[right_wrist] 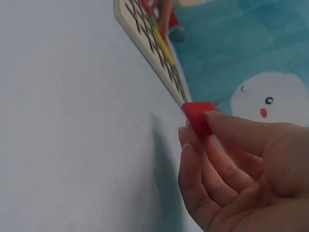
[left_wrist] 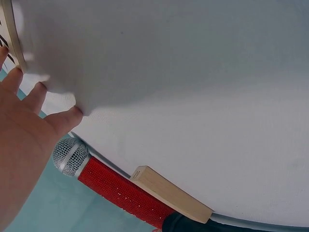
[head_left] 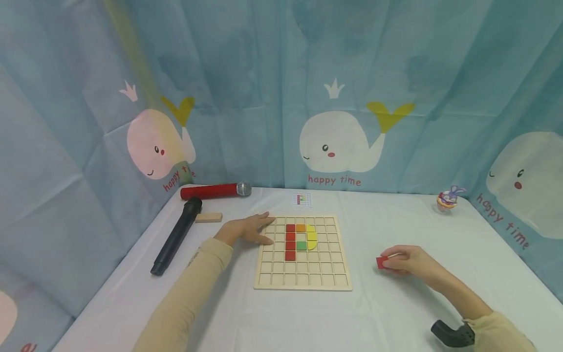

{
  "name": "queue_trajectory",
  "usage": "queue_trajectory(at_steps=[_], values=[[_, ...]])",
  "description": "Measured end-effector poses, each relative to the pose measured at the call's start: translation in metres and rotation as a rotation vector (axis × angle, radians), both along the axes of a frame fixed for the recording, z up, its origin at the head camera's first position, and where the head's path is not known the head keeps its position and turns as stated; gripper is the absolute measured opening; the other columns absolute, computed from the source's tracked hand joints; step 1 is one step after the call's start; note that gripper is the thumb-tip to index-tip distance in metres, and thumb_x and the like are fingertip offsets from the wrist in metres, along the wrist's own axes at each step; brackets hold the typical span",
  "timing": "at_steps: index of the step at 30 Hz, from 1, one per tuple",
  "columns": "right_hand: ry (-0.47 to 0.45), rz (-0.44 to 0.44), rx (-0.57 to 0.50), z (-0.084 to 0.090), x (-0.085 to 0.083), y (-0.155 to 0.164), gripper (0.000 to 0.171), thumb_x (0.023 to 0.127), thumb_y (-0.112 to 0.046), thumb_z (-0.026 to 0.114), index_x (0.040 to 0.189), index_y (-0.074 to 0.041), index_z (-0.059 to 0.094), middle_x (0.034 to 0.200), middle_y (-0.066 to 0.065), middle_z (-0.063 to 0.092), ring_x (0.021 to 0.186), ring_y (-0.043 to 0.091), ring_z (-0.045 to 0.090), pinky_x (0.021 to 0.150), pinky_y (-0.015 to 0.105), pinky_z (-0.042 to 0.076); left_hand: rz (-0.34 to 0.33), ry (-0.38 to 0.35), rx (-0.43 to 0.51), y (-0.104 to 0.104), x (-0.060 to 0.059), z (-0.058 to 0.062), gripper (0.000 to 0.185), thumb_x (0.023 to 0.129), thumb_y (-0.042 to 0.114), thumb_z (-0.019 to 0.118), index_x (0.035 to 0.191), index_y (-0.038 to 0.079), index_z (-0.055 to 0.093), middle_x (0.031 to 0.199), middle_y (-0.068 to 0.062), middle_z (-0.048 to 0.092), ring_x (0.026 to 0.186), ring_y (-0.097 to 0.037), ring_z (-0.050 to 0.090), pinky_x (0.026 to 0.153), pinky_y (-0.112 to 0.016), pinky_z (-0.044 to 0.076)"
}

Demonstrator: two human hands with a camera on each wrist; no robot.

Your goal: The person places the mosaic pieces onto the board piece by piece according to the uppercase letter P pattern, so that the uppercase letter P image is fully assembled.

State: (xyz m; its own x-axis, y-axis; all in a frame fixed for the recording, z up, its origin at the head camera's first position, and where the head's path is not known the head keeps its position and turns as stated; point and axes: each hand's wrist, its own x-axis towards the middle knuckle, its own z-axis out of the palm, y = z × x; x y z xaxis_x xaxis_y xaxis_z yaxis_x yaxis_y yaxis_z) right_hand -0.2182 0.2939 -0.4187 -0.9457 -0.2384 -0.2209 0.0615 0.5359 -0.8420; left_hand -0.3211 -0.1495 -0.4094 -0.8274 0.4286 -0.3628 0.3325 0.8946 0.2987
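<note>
At the far left of the table lies a black microphone [head_left: 176,236], pointing toward the back. Behind it lies a red microphone [head_left: 214,190] with a silver head, near the curtain. Between them, a small plain wooden block [head_left: 208,217] lies flat on the cloth. In the middle is a wooden grid board [head_left: 303,280]; some of its cells hold red, orange, green and yellow pieces [head_left: 301,239] that form a letter P. Just behind the board lies a small pattern card [head_left: 301,199]. At the far right corner stands a small colourful toy [head_left: 446,198] with rabbit ears.

The left hand [head_left: 248,229] rests with fingers straight and spread; its fingertips touch the left edge of the grid board. It holds nothing. The right hand [head_left: 409,259] is to the right of the board, well apart from it, just above the cloth. Its thumb and fingers [right_wrist: 227,130] pinch a small red block [head_left: 381,262]. Nothing stands between this block and the board.

The table is covered with a white tablecloth [head_left: 396,318]. Behind and at both sides hangs a light blue curtain [head_left: 272,73] with white whales and the words "happy time".
</note>
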Motion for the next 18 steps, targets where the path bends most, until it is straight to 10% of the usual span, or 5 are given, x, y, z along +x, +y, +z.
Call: queue_trajectory(at_steps=[18], values=[[-0.013, 0.023, -0.013, -0.002, -0.008, -0.043, 0.037, 0.082, -0.023, 0.076, 0.110, -0.001, 0.064, 0.095, 0.008, 0.068, 0.084, 0.020, 0.061, 0.071, 0.031, 0.052, 0.011, -0.002, -0.001, 0.001, -0.001, 0.000, 0.084, 0.085, 0.053, 0.064, 0.152, 0.020, 0.026, 0.158, -0.007, 0.014, 0.144, -0.029, 0.010, 0.112, -0.051, 0.016]])
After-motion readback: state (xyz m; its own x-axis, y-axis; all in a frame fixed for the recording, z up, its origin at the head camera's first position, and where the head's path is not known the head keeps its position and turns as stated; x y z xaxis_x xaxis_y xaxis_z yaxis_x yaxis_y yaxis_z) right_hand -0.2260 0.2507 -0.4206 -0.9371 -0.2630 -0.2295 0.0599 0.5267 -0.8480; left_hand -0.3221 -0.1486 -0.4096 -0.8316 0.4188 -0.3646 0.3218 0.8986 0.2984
